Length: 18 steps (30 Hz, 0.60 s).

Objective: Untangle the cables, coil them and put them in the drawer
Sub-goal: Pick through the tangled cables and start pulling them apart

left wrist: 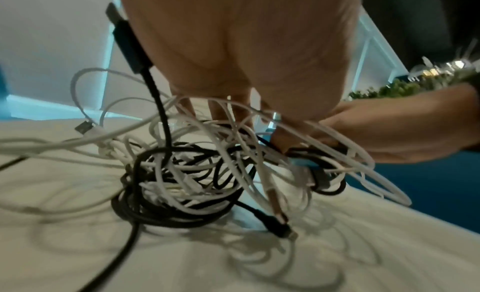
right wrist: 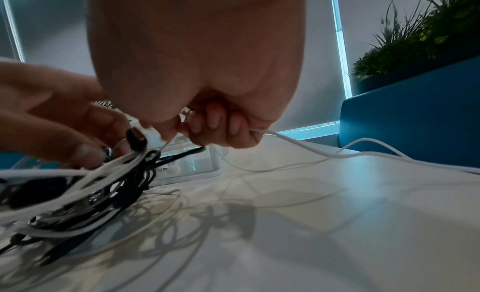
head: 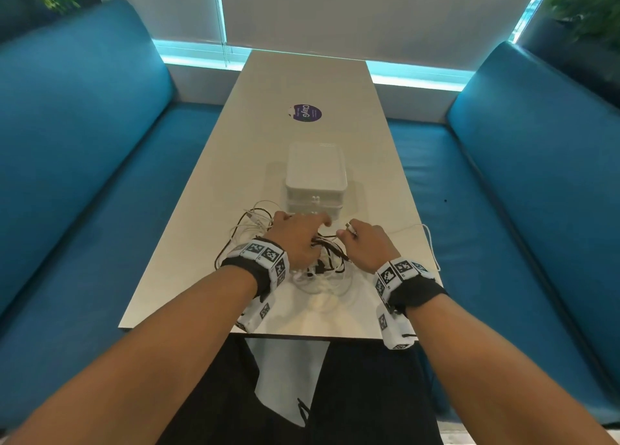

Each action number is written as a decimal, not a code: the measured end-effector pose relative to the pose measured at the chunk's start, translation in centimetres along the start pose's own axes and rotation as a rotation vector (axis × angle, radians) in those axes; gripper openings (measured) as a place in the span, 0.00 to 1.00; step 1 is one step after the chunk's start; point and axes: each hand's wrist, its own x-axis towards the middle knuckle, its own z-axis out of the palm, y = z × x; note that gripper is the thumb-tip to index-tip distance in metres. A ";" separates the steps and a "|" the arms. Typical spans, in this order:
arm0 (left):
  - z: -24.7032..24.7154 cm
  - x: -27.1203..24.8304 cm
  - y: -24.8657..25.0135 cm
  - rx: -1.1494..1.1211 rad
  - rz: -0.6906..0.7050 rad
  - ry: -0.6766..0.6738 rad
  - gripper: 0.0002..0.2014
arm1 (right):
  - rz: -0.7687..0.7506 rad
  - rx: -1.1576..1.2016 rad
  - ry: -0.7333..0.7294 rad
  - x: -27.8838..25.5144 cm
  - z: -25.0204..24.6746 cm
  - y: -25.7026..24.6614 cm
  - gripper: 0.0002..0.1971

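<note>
A tangle of black and white cables (head: 327, 263) lies on the white table (head: 302, 75), just in front of a small white drawer unit (head: 315, 172). My left hand (head: 298, 234) reaches down into the tangle (left wrist: 187, 173), and its thumb and fingers pinch a bunch of strands (right wrist: 109, 163). My right hand (head: 364, 241) is beside it on the right, fingers curled round a white cable (right wrist: 311, 151). That cable trails off to the right across the table (head: 431, 243). A black plug (left wrist: 124, 36) hangs by my left palm. The drawer unit (right wrist: 189, 165) looks closed.
Blue padded benches flank the table on the left (head: 84, 142) and the right (head: 536, 176). A purple sticker (head: 307, 113) marks the tabletop beyond the drawer unit. Plants (right wrist: 415, 42) stand behind the right bench. The table's near edge (head: 302, 335) is below my wrists.
</note>
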 end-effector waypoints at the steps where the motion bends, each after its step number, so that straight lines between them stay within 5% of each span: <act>1: 0.2 -0.1 -0.1 0.113 0.021 -0.021 0.19 | -0.001 -0.009 0.008 0.0 0.1 0.1 0.16; 9: -0.1 0.3 1.0 0.517 0.043 -0.024 0.15 | 0.090 0.029 0.086 0.0 -0.9 1.3 0.17; 14: -0.1 0.7 2.2 0.502 0.036 -0.079 0.14 | 0.105 -0.077 0.064 -0.3 -1.8 2.7 0.13; 18: 0.2 0.5 1.8 0.462 0.051 -0.067 0.15 | 0.259 -0.278 0.128 -0.6 -2.4 3.6 0.13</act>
